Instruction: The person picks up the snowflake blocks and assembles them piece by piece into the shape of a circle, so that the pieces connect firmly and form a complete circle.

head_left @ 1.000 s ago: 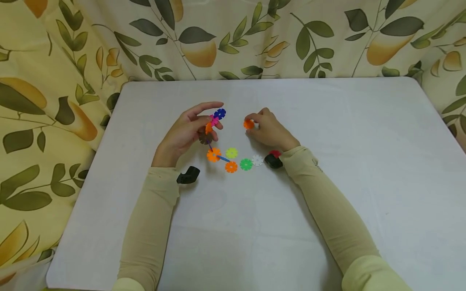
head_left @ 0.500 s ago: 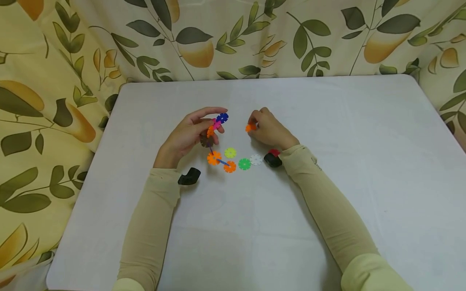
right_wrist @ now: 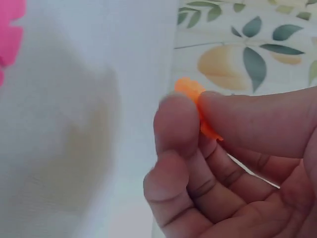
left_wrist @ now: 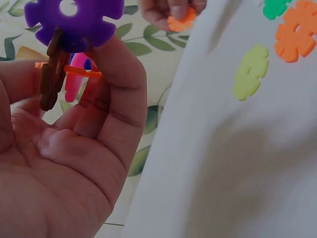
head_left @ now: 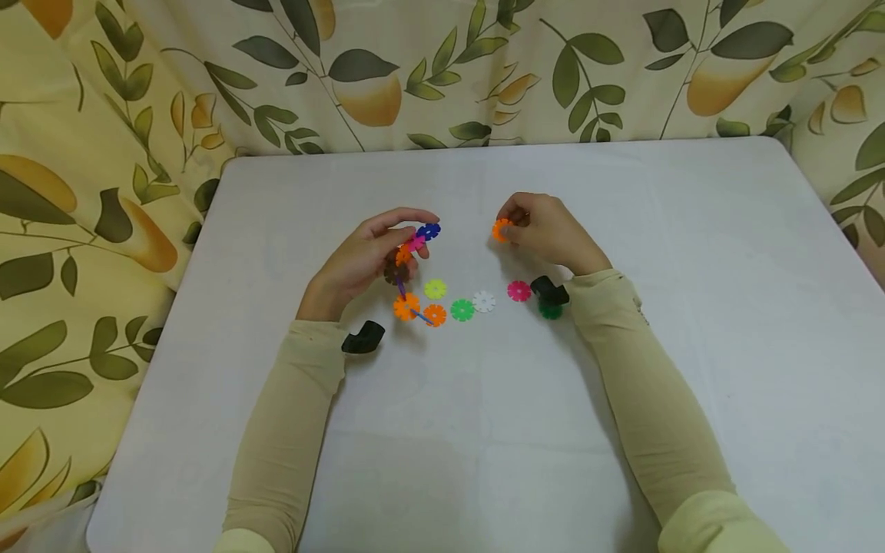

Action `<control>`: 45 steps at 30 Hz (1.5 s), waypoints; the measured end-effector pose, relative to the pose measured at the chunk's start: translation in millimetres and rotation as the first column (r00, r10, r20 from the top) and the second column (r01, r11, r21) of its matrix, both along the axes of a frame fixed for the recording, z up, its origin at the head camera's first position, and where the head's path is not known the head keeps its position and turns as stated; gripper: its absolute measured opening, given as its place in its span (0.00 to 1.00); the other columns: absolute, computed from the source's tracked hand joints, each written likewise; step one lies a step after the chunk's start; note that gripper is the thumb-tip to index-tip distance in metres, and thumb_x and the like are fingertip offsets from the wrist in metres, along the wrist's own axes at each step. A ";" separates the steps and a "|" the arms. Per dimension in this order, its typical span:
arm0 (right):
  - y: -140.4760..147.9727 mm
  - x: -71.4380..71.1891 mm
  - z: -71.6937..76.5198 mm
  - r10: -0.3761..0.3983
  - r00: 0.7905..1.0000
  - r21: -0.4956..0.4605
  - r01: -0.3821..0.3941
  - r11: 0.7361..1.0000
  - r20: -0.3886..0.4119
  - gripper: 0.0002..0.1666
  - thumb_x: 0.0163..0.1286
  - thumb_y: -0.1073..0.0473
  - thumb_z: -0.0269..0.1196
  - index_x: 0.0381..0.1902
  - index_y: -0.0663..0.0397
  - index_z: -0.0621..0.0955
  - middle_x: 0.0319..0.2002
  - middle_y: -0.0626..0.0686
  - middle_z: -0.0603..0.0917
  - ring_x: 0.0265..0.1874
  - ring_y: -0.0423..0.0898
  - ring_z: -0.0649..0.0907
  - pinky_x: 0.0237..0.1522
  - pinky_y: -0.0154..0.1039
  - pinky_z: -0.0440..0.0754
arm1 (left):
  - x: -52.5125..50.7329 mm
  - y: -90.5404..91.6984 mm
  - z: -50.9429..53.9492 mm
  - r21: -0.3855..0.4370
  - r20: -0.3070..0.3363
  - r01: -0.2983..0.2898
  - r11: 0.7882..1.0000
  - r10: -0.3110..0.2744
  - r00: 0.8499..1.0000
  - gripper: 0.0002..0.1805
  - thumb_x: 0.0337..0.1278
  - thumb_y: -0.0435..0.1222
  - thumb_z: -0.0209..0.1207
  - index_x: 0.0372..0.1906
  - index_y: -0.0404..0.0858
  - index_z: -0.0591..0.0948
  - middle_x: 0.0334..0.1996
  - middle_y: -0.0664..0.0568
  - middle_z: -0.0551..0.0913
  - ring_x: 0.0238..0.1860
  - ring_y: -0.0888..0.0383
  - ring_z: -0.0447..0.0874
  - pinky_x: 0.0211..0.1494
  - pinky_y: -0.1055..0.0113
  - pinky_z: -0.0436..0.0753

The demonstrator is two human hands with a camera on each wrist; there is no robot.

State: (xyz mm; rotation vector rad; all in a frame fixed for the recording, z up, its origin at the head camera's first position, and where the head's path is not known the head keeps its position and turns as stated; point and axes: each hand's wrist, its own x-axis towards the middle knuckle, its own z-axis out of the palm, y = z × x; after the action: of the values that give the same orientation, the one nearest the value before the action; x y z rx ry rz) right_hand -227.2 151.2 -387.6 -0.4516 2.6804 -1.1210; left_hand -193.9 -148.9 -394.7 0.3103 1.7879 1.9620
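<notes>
Landmark: the yellow disc (head_left: 435,289), flat on the white tabletop (head_left: 429,476). On its near side, two sleeves (head_left: 283,438) reach in; an orange disc (head_left: 437,314) lies just nearer than it, a green disc (head_left: 462,309) near and right, then a white disc (head_left: 484,301) and a pink-red disc (head_left: 518,291) further right; a dark green disc (head_left: 551,310), rightmost, is partly covered by a black wrist piece (head_left: 548,289). To its left the chain (head_left: 395,274) of slotted discs hangs from the left hand (head_left: 356,257), whose thumb and fingers hold it around the upper links. Chain's long axis: from near-left of the landmark, away past its left side, bending right to a dark blue end disc (head_left: 429,231) beyond it. Contact between the low end and the flat orange piece: cannot tell. Beyond and right, the right hand (head_left: 553,230) pinches a loose orange disc (head_left: 498,229). Hands well apart. Judged key relation: the chain's free end and the loose disc both sit beyond the landmark, roughly level, gap between; left hand nearer that end. Farthest: a leaf-print curtain (head_left: 512,77).
</notes>
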 end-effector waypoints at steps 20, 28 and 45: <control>-38.8 24.0 16.6 0.069 0.994 -0.340 -0.035 0.940 0.089 0.06 0.81 0.63 0.62 0.46 0.63 0.81 0.30 0.60 0.86 0.23 0.57 0.84 0.28 0.39 0.83 | 1.1 15.8 -8.4 -0.083 -0.009 0.008 0.997 -0.009 1.000 0.21 0.84 0.39 0.56 0.72 0.39 0.75 0.38 0.41 0.86 0.26 0.52 0.79 0.31 0.65 0.77; -38.0 24.1 16.1 0.056 0.996 -0.351 -0.029 0.936 0.067 0.06 0.80 0.65 0.61 0.47 0.65 0.82 0.31 0.67 0.86 0.22 0.55 0.84 0.27 0.37 0.83 | 1.2 17.8 -6.3 -0.107 -0.020 0.028 0.994 -0.030 0.999 0.18 0.84 0.37 0.56 0.68 0.35 0.80 0.43 0.42 0.88 0.31 0.52 0.84 0.37 0.64 0.80; -40.4 24.8 15.9 0.035 0.998 -0.417 -0.008 0.909 0.057 0.07 0.79 0.67 0.61 0.49 0.66 0.81 0.33 0.71 0.85 0.25 0.62 0.86 0.30 0.39 0.87 | 1.5 18.8 -6.4 -0.090 -0.023 0.012 0.996 -0.014 1.000 0.19 0.83 0.36 0.57 0.68 0.32 0.80 0.45 0.41 0.88 0.31 0.54 0.85 0.34 0.66 0.77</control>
State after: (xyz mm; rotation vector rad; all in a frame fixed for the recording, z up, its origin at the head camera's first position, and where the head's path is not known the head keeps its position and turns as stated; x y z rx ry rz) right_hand -202.5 110.8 -371.7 -0.4988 2.3670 -1.6789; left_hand -192.4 -130.1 -401.1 0.3158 1.8784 1.8693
